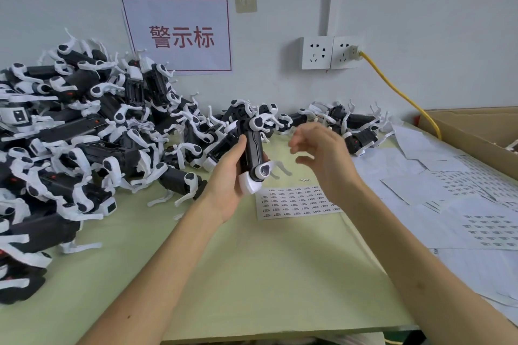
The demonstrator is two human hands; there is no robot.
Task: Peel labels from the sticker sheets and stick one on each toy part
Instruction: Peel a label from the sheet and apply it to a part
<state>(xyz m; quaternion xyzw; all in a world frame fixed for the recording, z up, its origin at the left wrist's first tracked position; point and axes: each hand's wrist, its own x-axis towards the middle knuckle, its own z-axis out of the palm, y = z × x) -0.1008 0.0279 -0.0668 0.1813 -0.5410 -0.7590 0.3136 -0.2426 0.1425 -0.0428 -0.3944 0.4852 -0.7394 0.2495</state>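
Note:
My left hand (228,176) grips a black-and-white toy part (253,148), a robot-dog body with white legs, held upright above the table. My right hand (322,154) hovers just right of the toy, blurred, its fingers loosely curved and apart from it; I cannot tell whether a label sits between the fingertips. A sticker sheet (294,202) with several small printed labels lies flat on the table below both hands. One small loose label (305,180) lies just beyond the sheet.
A big heap of toy parts (84,134) fills the left of the green table (252,274); a smaller group (350,123) lies by the wall. More sticker sheets and backing papers (462,204) cover the right side. A cardboard box (476,131) and a yellow cable (406,98) sit far right.

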